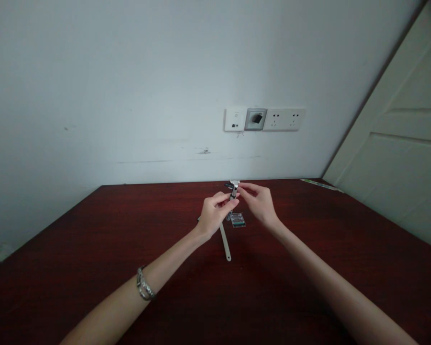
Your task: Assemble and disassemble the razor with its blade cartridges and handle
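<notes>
My left hand [215, 213] is closed around a slim silver razor [232, 191], held upright above the dark red table [93, 249]. My right hand [258, 201] pinches the razor's head at the top with thumb and fingertips. A small clear case with green blade cartridges [238, 220] lies on the table just below both hands. A pale narrow strip [225, 242] lies on the table under my left hand, pointing toward me. A bracelet [144, 285] circles my left wrist.
A white wall stands behind the table with a row of sockets and a switch [264, 119]. A pale door [398, 158] is at the right. A thin light-coloured object [321, 184] lies at the table's far right corner.
</notes>
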Demonstrator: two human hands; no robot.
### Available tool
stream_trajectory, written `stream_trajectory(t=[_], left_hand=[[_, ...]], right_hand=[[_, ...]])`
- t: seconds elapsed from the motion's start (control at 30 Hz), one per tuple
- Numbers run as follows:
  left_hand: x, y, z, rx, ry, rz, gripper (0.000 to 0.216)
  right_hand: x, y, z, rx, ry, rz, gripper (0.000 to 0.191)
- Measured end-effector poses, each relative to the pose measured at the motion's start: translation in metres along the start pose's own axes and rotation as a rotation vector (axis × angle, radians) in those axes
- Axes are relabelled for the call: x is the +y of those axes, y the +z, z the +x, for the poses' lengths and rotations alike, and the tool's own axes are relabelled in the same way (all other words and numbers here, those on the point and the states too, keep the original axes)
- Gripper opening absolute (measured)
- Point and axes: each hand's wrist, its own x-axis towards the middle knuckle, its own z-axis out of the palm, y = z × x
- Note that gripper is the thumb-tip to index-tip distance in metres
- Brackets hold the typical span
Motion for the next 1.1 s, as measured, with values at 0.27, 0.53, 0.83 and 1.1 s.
stream_trajectory(t=[0.27, 0.53, 0.83, 1.1], left_hand=[[0.008, 0.007, -0.006, 0.001, 0.038, 0.042, 0.022], [0.009, 0.013, -0.01, 0.034, 0.028, 0.03, 0.014], [0.015, -0.005, 0.001, 0.074, 0.124, 0.047, 0.017], [0.013, -0.038, 0.044, 0.049, -0.062, -0.03, 0.024]], right_hand=[[0.008, 0.013, -0.01, 0.034, 0.049, 0.061, 0.025], [0.012, 0.02, -0.016, 0.088, 0.047, 0.121, 0.026], [0.005, 0.017, -0.015, 0.114, 0.124, 0.24, 0.036], [0.002, 0.016, -0.016, 0.092, 0.147, 0.274, 0.039]])
